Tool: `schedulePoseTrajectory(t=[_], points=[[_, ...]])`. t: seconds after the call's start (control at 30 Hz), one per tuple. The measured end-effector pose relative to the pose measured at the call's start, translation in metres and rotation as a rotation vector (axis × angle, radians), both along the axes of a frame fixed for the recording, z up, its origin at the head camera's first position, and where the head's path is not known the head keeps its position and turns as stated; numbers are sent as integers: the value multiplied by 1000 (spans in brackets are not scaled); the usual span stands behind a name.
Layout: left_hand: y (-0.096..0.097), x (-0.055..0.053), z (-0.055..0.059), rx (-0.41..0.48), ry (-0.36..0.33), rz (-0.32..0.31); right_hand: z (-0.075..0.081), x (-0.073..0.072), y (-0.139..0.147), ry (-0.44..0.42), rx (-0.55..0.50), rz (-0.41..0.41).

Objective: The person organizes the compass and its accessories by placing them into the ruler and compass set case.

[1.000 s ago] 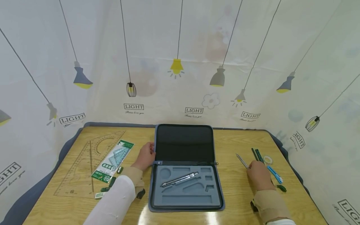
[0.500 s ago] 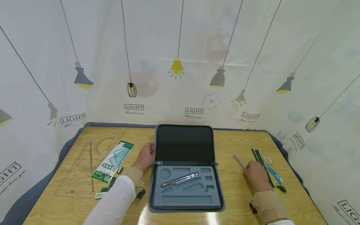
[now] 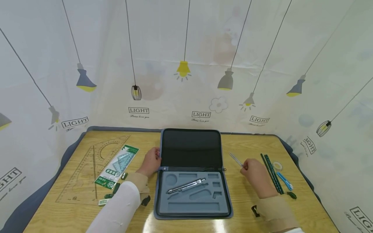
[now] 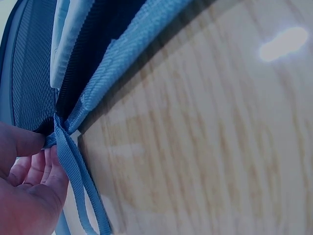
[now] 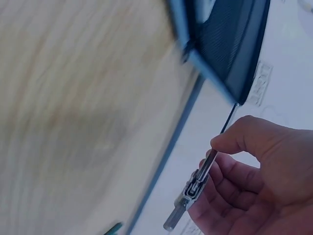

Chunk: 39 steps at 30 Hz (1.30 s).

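A blue zip case (image 3: 190,147) stands unfolded on the wooden table, its dark mesh lid raised at the back. In its grey moulded insert (image 3: 180,201) lies a metal drawing compass (image 3: 186,186), set at a slant; the other recesses show nothing in them. My left hand (image 3: 150,162) pinches the lid's left edge by the hinge, where a fabric strap (image 4: 73,166) hangs. Right of the case, my right hand (image 3: 257,176) pinches a slim metal drawing instrument (image 5: 193,185) between thumb and fingers. Its thin end points up and left, its thicker clamp part below the thumb.
Green pencils (image 3: 272,173), a tape roll (image 3: 277,166) and a blue utility knife (image 3: 284,181) lie at the right. On the left are a large clear set square (image 3: 93,168), a packaged ruler set (image 3: 117,166) and several small green-and-white items (image 3: 108,196).
My right hand has moved left with the metal drawing instrument, away from the pencils and toward the case. More of the pencils shows now. The left hand has kept its place on the lid.
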<state>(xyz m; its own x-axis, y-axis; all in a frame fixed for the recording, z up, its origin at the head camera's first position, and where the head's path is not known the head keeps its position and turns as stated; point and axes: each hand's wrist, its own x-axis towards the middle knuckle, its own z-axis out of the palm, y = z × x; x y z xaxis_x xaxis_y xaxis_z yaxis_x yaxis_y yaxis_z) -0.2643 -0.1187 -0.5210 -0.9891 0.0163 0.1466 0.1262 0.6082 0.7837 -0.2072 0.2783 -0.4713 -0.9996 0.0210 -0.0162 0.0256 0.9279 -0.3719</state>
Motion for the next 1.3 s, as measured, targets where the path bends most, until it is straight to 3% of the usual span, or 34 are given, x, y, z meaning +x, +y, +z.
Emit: schedulePoseTrajectory(t=[0.17, 0.3, 0.8, 1.13, 1.3], points=[[0, 0, 0, 1, -7, 3, 11, 2, -22, 14, 4, 58], [0, 2, 2, 1, -12, 1, 11, 3, -38, 44, 14, 136], [1, 1, 2, -2, -45, 0, 1, 18, -103, 213, 88, 618], [0, 0, 2, -1, -44, -12, -6, 27, -132, 155, 103, 835], [0, 0, 2, -1, -43, -7, -10, 31, -143, 182, 189, 921]])
